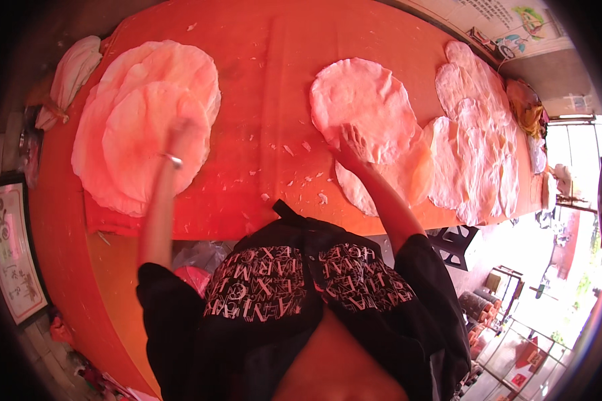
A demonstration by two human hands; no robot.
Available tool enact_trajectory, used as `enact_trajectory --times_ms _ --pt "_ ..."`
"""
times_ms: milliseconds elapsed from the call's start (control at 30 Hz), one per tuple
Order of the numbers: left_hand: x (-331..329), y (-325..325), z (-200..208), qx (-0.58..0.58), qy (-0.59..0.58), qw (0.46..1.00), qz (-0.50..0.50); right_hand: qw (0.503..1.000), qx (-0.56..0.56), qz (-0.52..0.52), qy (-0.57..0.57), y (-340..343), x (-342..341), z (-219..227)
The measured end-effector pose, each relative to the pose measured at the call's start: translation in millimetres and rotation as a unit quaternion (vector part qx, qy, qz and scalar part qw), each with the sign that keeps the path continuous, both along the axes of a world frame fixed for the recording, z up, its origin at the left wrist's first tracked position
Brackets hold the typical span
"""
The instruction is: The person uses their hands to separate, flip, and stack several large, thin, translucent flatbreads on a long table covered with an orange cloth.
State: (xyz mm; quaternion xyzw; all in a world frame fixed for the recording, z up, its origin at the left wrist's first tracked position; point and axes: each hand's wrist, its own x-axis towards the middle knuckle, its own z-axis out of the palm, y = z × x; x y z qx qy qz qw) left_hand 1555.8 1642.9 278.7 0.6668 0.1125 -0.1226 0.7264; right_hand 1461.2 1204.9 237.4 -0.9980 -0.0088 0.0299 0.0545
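Note:
On the left of the table lies a stack of large, thin, pale round sheets (144, 63), cloth-like or dough-like; I cannot make out which. My left hand (182, 137) is over the top sheet, smeared by motion, a silver band at its wrist. Whether its fingers grip anything does not show. Another wrinkled round sheet (361, 93) lies right of the middle, partly over a second sheet (394, 180). My right hand (349, 148) rests at its near-left edge with the fingers stretched out.
Several more overlapping crumpled sheets (475, 140) cover the table's right end. Small pale scraps (308, 178) are scattered over the red table cover (261, 134). A bundled pale cloth (77, 73) sits at the far left, and a yellow-brown bundle (530, 113) beyond the right end.

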Motion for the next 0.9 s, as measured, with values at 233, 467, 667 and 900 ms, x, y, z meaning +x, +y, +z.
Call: enact_trajectory --times_ms 233,467,667,900 --pt "-71.8 -208.1 -58.8 -0.118 0.178 0.958 -0.191 0.996 0.025 0.088 -0.013 -20.2 19.6 -1.9" --pt "-38.2 -242.4 -46.7 -0.281 0.227 0.926 -0.109 0.970 0.222 0.080 0.057 -14.7 2.4 82.3" --pt "-52.3 -239.4 -41.9 -0.399 0.168 0.894 -0.111 0.956 0.231 0.164 0.074 6.4 -53.0 74.5" --pt "-59.7 -251.5 -3.0 -0.453 0.138 0.872 -0.124 0.936 0.346 0.055 0.039 46.2 -1.9 73.8"
